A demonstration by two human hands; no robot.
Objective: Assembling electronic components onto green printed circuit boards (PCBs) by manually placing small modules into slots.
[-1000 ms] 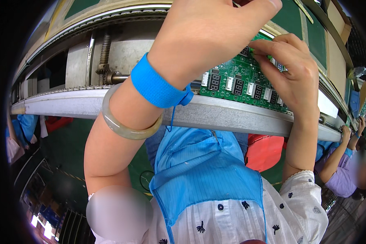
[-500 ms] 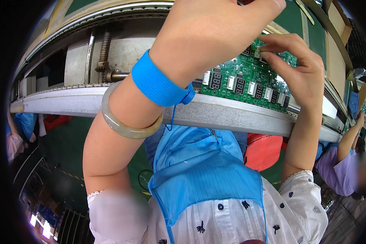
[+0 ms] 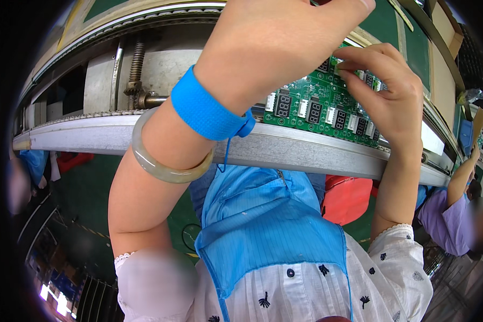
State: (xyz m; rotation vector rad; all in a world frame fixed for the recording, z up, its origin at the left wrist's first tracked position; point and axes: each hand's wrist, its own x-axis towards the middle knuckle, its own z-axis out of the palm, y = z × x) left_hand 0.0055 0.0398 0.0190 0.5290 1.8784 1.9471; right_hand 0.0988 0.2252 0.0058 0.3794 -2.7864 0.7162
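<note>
Pinching a small pale part between thumb and fingertips, the right hand (image 3: 389,102) pressed down on the far edge of a green circuit board (image 3: 316,107) toward one o'clock. That board carried rows of small dark number displays and white sockets, and it lay on the conveyor line behind a long grey metal rail (image 3: 284,147) that crossed from nine to three o'clock.

At twelve o'clock, the left hand (image 3: 279,43) hung above the board's left part with its back to the camera; its fingers curled out of sight, so whether it gripped anything could not be told. A blue strap (image 3: 206,110) circled that wrist, with a thin blue cord dropping from it, and a pale stone bangle (image 3: 161,163) sat lower on the forearm.

Behind the rail at ten o'clock, a threaded screw (image 3: 136,67) stood in a grey metal frame. A blue apron (image 3: 263,225) over a white patterned shirt filled six o'clock. At four o'clock, another person in a purple top (image 3: 445,225) reached an arm up to the same line.
</note>
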